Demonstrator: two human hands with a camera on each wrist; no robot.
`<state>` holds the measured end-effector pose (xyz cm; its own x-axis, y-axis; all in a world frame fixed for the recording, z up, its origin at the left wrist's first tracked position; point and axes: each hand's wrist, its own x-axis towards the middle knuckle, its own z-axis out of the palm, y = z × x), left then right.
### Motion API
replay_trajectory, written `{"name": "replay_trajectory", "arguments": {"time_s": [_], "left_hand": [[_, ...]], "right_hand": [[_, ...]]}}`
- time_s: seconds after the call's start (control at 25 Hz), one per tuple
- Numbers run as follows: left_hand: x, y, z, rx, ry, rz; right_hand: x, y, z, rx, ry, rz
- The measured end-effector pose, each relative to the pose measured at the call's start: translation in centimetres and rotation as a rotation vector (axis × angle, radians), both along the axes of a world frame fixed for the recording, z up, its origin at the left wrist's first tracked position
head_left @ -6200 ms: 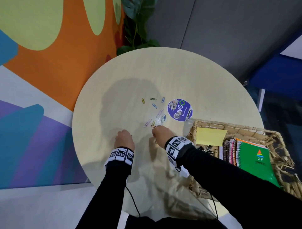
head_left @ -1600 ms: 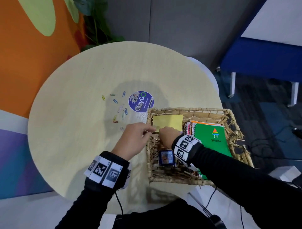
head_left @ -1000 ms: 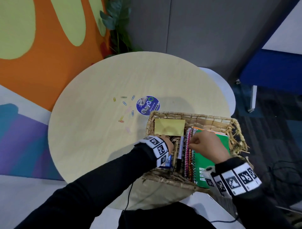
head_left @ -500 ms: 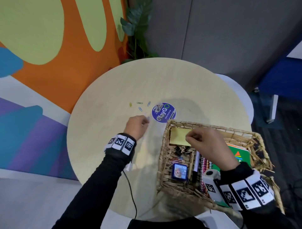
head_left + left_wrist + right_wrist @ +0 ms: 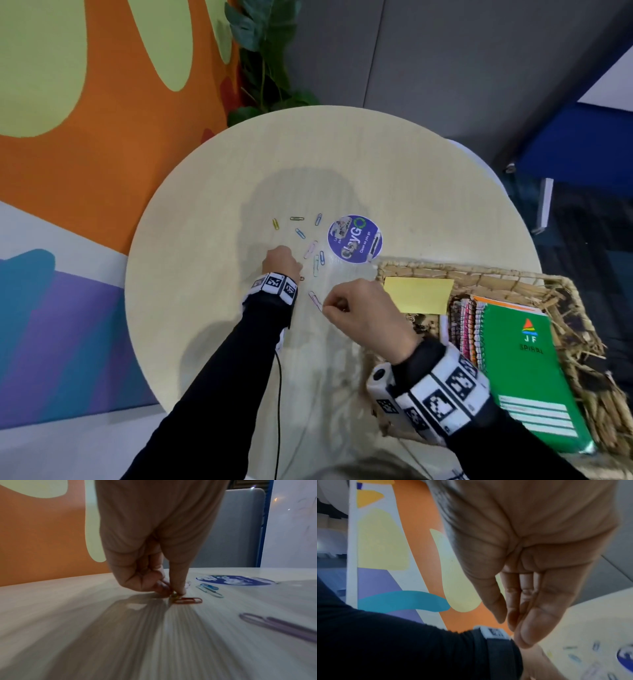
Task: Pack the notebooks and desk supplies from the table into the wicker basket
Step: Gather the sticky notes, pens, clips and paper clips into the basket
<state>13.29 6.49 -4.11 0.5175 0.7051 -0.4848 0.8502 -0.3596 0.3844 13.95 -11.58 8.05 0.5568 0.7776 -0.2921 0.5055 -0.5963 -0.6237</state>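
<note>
Several coloured paper clips [image 5: 310, 248] lie scattered on the round table [image 5: 205, 274]. My left hand [image 5: 294, 269] is down on the table, and its thumb and forefinger [image 5: 173, 593] pinch a yellowish paper clip touching a red clip [image 5: 187, 600]. My right hand [image 5: 327, 308] hovers just left of the wicker basket [image 5: 479, 270], beside a pink clip [image 5: 315, 299]. In the right wrist view its fingers [image 5: 510, 615] are straight and drawn together with nothing seen between them. The basket holds yellow sticky notes [image 5: 418, 294], a green spiral notebook [image 5: 524, 370] and more notebooks [image 5: 462, 325].
A round blue sticker [image 5: 354, 238] is stuck on the table beside the clips. Blue clips [image 5: 209, 588] and a purple clip [image 5: 274, 623] lie right of my left hand. A plant [image 5: 263, 51] and painted wall stand behind; a blue seat [image 5: 565, 144] is at the far right.
My right hand has left the basket, where it was over the sticky notes, and moved left over the table. My left hand has drawn back slightly to the clips nearer me.
</note>
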Motion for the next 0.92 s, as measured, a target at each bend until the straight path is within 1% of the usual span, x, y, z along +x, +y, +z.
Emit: {"name": "replay_trajectory", "arguments": {"time_s": [0.08, 0.16, 0.28, 0.36, 0.48, 0.64, 0.72, 0.84, 0.92], "left_hand": [[0.4, 0.6, 0.0, 0.011, 0.023, -0.029], [0.7, 0.7, 0.1, 0.033, 0.043, -0.084], [0.9, 0.7, 0.5, 0.074, 0.036, -0.161], [0.4, 0.9, 0.8, 0.077, 0.005, -0.158], [-1.2, 1.8, 2.2, 0.085, -0.090, -0.097], [-5.0, 1.6, 5.2, 0.108, -0.248, 0.000], [-7.5, 0.6, 6.0, 0.095, -0.287, 0.030], [-10.2, -1.2, 5.5, 0.047, -0.291, 0.040], [-11.2, -2.3, 4.8, 0.025, -0.275, 0.051]], "right_hand": [[-0.3, 2.4, -1.8, -0.043, 0.055, -0.063], [-0.1, 4.7, -4.2, -0.134, 0.094, -0.141], [0.5, 7.0, -7.3, -0.305, 0.065, -0.255], [0.7, 7.7, -8.8, -0.366, 0.038, -0.294], [0.8, 8.1, -10.4, -0.401, -0.022, -0.285], [1.2, 8.7, -11.6, -0.403, -0.010, -0.301], [1.4, 8.9, -11.7, -0.409, -0.009, -0.304], [1.4, 8.9, -11.0, -0.435, -0.013, -0.285], [1.2, 8.9, -9.7, -0.416, -0.020, -0.252]]}}
